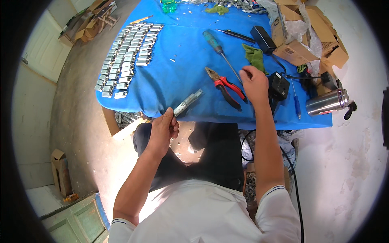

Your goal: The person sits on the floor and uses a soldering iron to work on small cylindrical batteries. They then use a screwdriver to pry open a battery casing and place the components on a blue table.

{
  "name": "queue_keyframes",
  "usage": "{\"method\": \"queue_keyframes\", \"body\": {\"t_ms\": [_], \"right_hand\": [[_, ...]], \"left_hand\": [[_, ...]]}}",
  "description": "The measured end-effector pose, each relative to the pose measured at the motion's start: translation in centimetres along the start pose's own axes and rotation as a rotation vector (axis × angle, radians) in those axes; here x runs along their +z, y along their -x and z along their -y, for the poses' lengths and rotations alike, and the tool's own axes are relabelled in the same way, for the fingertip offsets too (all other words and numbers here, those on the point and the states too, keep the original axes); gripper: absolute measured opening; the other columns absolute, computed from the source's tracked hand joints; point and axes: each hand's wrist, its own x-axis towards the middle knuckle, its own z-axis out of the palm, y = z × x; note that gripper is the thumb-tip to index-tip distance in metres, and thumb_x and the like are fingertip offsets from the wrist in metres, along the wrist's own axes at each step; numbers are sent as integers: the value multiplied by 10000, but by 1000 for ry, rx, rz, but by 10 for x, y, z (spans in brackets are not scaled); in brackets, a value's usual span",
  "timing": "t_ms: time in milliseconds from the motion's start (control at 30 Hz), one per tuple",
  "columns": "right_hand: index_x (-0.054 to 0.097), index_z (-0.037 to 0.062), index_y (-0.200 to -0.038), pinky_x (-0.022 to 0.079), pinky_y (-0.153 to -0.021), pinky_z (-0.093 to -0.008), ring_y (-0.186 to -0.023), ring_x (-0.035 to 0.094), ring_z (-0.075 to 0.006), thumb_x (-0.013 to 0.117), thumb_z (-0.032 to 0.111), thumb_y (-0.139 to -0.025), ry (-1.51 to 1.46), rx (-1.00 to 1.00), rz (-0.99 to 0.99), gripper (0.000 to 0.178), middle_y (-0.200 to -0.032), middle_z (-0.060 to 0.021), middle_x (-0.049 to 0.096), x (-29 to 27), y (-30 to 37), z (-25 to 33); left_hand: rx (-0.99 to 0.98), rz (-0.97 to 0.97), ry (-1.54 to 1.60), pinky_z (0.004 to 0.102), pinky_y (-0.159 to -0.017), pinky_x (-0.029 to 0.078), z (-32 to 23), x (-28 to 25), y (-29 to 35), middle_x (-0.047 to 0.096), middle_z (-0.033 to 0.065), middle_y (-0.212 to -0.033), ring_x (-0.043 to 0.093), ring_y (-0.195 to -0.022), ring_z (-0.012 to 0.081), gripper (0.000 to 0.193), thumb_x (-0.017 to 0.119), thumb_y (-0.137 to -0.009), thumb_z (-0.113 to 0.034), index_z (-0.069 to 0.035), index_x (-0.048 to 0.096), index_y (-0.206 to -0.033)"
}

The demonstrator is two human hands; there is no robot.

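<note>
In my left hand [163, 131] is a long, narrow silvery metal part [187, 103], gripped at its near end between thumb and fingers. It slants up and to the right over the table's front edge. My right hand [256, 86] is closed, thumb and fingers curled together at the right of the table; whatever is in them, if anything, is hidden. Just left of it ends the shaft of a teal-handled screwdriver [212, 41]. Red-and-black combination pliers [227, 86] lie between my hands, jaws pointing away and a little left.
Rows of silvery metal pieces [129, 52] cover the blue cloth [174, 77] at far left. Right of my right hand are a black device [278, 86], a blue screwdriver [297, 104] and a steel flask [327, 102]. Behind stand a green rag [254, 57], a black box [263, 39] and cardboard boxes [298, 52].
</note>
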Motion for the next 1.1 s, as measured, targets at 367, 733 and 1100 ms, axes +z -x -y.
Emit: {"method": "queue_keyframes", "body": {"t_ms": [367,733,1100], "right_hand": [[623,14,-1077,485,-774,-458,-891,626,-374,674,274,-820,194,-57,153,370,-898,-214,656,61,-61,8],[571,-1,-1102,471,-634,-323,-697,571,-190,595,132,-853,-809,96,294,283,-886,-103,622,12,-83,25],[564,83,-850,363,-506,-257,-574,464,-118,643,285,-889,-1361,113,-18,221,-701,-32,511,-44,-38,110]], "left_hand": [[-16,-4,6,249,-497,348,-3,3,1,447,13,-608,423,-520,130,421,507,-965,-434,-114,451,-697],[-37,25,18,241,-467,332,-2,-2,1,468,28,-590,435,-491,122,436,519,-958,-428,-103,455,-674],[-27,35,35,245,-435,304,-2,-3,-2,477,44,-572,428,-460,126,430,530,-944,-420,-95,457,-673]]}}
